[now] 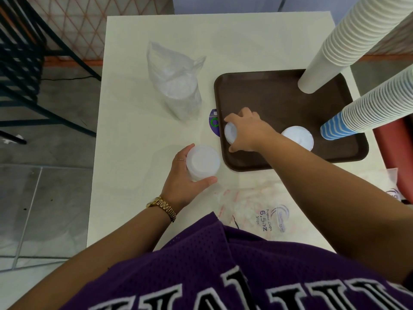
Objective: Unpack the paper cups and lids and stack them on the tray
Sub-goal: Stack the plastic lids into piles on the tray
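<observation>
A dark brown tray (268, 92) lies on the white table. Two tall cup stacks stand on it: a white stack (335, 50) at the back right and a blue-striped stack (362, 115) at the right edge. A stack of white lids (298, 135) rests on the tray's front part. My right hand (248, 130) is over the tray's front left corner, closed around a small stack of lids (230, 132). My left hand (185, 177) holds another stack of lids (203, 162) upright on the table, just left of the tray.
A clear plastic bag (176, 86) with more lids stands left of the tray. An empty printed cup wrapper (257, 211) lies at the table's front edge. A purple label (214, 123) peeks from under the tray. Dark chair frames (26, 70) stand at the left; something red (400, 148) sits at the right.
</observation>
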`<state>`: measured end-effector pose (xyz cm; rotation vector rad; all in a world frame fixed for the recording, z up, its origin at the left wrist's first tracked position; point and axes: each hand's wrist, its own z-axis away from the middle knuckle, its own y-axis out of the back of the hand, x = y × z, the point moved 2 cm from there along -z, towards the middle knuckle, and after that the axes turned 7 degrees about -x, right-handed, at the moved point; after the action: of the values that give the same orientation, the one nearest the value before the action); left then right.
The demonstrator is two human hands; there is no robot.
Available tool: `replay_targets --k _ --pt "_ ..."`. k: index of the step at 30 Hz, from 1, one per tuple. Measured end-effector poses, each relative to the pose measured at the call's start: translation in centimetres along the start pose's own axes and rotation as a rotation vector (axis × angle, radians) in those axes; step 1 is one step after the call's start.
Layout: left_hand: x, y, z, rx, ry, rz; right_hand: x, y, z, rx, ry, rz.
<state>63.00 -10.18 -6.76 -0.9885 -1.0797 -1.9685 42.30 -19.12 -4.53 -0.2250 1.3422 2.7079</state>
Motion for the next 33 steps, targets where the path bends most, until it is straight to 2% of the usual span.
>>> replay_targets --k 4,16,19,22,25,27,30,33 --pt "-0.3 0.0 -0.1 0.003 0.002 0.004 -0.2 -0.4 -0.1 0.006 0.012 0.086" --pt "-0.5 -0.1 -0.3 -0.013 -0.007 0.009 -0.6 -0.8 -0.2 -0.010 0.027 0.142" --pt "-0.7 -0.1 -0.4 -0.018 0.003 0.031 -0.5 -0.7 0.2 -0.023 -0.003 0.090" --pt "-0.7 -0.1 -0.5 -0.023 -0.012 0.027 -0.7 0.1 1.3 0.083 -0.018 -0.009" --pt "-0.5 -0.1 -0.5 -0.013 -0.023 0.016 -1.8 0.9 3.0 0.192 0.065 -0.144" --pt "-0.7 0.0 -0.6 -0.001 -0.038 0.010 -3.0 1.0 4.3 0.163 0.161 -0.189" --pt "-1.2 -0.1 -0.7 0.005 -0.060 0.010 -4.9 0.2 6.0 0.082 0.285 -0.133" --pt "-1.2 -0.1 -0.6 0.014 -0.068 0.021 -6.1 -0.9 6.8 0.035 0.326 -0.077"
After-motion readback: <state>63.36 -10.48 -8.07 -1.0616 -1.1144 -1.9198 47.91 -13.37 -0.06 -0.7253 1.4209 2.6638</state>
